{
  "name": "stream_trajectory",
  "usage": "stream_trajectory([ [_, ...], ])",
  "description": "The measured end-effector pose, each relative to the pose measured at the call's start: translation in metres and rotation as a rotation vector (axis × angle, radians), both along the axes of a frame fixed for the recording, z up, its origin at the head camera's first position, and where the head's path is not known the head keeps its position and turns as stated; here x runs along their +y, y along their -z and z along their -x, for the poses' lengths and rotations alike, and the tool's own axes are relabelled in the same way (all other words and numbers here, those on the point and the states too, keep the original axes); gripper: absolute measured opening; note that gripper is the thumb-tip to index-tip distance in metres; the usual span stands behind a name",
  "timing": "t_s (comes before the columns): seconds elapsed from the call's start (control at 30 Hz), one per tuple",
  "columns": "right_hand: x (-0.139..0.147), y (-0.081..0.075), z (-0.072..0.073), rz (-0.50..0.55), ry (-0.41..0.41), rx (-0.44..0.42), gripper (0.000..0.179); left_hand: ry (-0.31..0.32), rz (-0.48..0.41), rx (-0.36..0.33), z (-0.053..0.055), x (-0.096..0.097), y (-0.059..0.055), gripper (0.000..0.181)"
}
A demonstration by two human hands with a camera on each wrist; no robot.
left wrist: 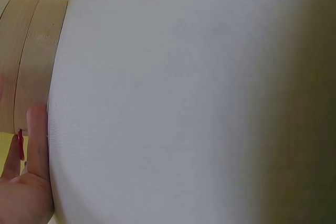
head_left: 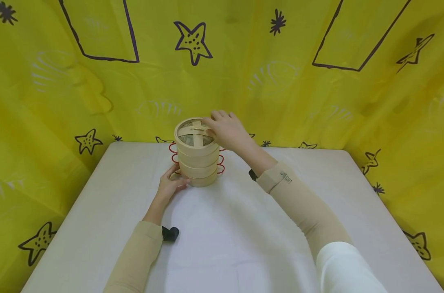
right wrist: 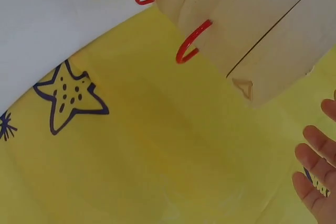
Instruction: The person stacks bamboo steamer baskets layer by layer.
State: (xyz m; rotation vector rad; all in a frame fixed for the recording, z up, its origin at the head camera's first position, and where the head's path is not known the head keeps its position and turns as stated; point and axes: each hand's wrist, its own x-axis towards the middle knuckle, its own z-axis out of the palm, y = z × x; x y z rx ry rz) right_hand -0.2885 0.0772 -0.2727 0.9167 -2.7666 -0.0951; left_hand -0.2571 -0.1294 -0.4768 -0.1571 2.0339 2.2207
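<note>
A stacked bamboo steamer (head_left: 198, 160) with red loop handles stands upright on the white table. Its round lid (head_left: 187, 140), with crossed bamboo strips, sits on top. My left hand (head_left: 168, 185) holds the bottom tier (left wrist: 39, 61) at its left side, the thumb along the front and the fingers behind, by a red handle (left wrist: 21, 145). Over the right part of the lid is my right hand (head_left: 227, 128), thumb and forefinger close to the strips in the middle. The right wrist view shows its other fingers (right wrist: 315, 156) spread and loosely extended beyond the lid's edge.
The white table (head_left: 236, 228) reaches back to a yellow curtain (head_left: 236, 93) with drawn starfish, which hangs behind and along both sides. The steamer stands near the table's back edge. A black wrist mount (head_left: 170, 234) juts from the left forearm.
</note>
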Motion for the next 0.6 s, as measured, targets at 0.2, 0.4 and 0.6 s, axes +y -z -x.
stream_trajectory([
  [0.2, 0.022, 0.001, -0.009, 0.036, -0.006, 0.028, 0.035, 0.005, -0.036, -0.023, 0.000, -0.002, -0.002, 0.076],
  [0.4, 0.047, 0.001, -0.024, 0.070, -0.009, 0.055, 0.034, 0.049, -0.008, -0.071, -0.003, -0.006, -0.009, 0.078],
  [0.6, 0.069, 0.006, -0.038, 0.106, 0.014, 0.059, 0.036, 0.138, 0.137, -0.084, -0.009, -0.010, -0.022, 0.073],
])
